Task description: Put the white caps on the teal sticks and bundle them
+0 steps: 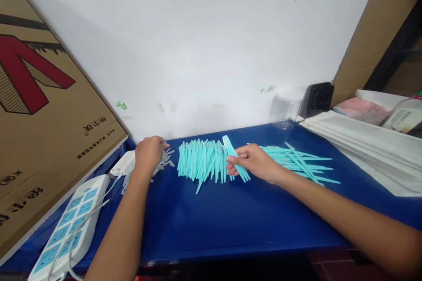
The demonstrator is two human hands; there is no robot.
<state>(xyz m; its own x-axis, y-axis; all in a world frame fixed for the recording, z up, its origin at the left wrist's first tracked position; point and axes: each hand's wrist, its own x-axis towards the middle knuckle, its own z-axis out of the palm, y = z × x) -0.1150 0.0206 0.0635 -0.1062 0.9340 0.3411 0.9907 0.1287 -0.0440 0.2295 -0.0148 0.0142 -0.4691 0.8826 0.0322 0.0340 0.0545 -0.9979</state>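
My right hand (252, 162) is closed around a small bunch of teal eyebrow razors (241, 167), held slanting with their pale, shiny ends up and to the left. Just left of that bunch, a dense row of teal razors (198, 160) lies side by side on the blue table, one jutting out at the front. A looser pile of teal razors (301, 162) lies crosswise beyond my right wrist. My left hand (150, 151) is over a scatter of small translucent plastic caps (166, 158); its fingers are curled together, and whatever they pinch is hidden.
A white power strip (74, 224) with cables and a white adapter (123, 163) lie at the left, beside a large cardboard box (42, 109). A clear jar (286, 112) stands against the wall. White bags (362, 149) are stacked at the right.
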